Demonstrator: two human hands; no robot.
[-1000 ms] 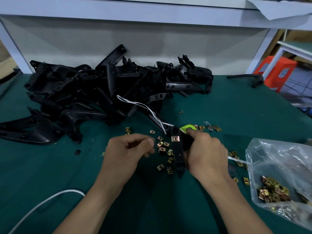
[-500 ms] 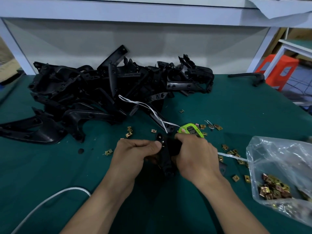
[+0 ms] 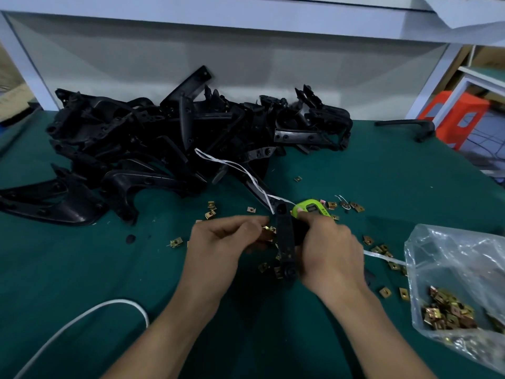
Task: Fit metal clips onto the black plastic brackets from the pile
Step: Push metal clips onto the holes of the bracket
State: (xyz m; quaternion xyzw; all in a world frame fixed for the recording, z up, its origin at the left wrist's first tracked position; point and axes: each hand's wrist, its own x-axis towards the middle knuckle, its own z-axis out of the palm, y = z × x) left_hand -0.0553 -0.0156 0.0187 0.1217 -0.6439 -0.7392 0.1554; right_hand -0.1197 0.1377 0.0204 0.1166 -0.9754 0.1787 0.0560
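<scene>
My right hand [image 3: 332, 253] grips a long black plastic bracket [image 3: 285, 242], held upright-lengthwise above the green table. Against the bracket's left edge my left hand [image 3: 221, 242] pinches a brass metal clip [image 3: 267, 230] between thumb and fingertips. Loose metal clips [image 3: 210, 210] lie scattered on the cloth around both hands. A big pile of black brackets [image 3: 169, 143] fills the back left of the table.
A clear plastic bag [image 3: 459, 272] holding several clips sits at the right. A green counter device [image 3: 311, 207] lies just behind my right hand. White string [image 3: 232, 165] trails from the pile; a white cable [image 3: 82, 318] curves at the front left. One black handle [image 3: 407, 124] lies far right.
The bracket has been turned back up lengthwise in my right hand. My left hand has shifted slightly left and now holds a clip at the bracket's edge.
</scene>
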